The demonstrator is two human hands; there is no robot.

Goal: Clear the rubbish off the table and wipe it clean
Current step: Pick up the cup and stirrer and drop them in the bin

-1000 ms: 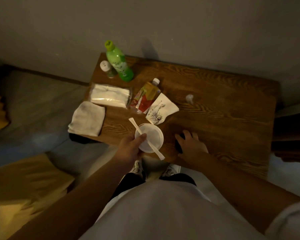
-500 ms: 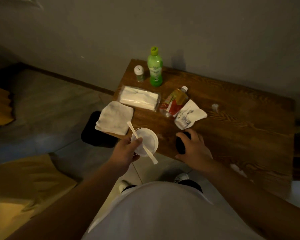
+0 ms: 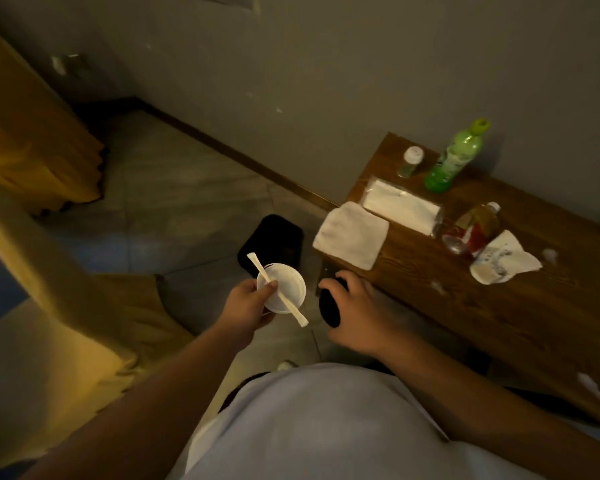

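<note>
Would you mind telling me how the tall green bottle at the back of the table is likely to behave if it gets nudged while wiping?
The green bottle stands upright, tall and narrow, so it probably tips easily. Being round, it would likely roll across the table once down. How full it is cannot be told.

Dim room in a home, low light, lived-in corner.
Tiled floor [image 3: 174, 188] meets a plain grey wall [image 3: 326, 64] with a dark skirting board [image 3: 229, 152]; yellow curtains [image 3: 25, 133] hang at the left. A small wooden table [image 3: 499, 306] sits against the wall, carrying a green drink bottle [image 3: 454, 157], a tissue pack [image 3: 400, 206], a folded cloth [image 3: 352, 233]. A black bin [image 3: 274, 237] stands on the floor beside it.
</note>
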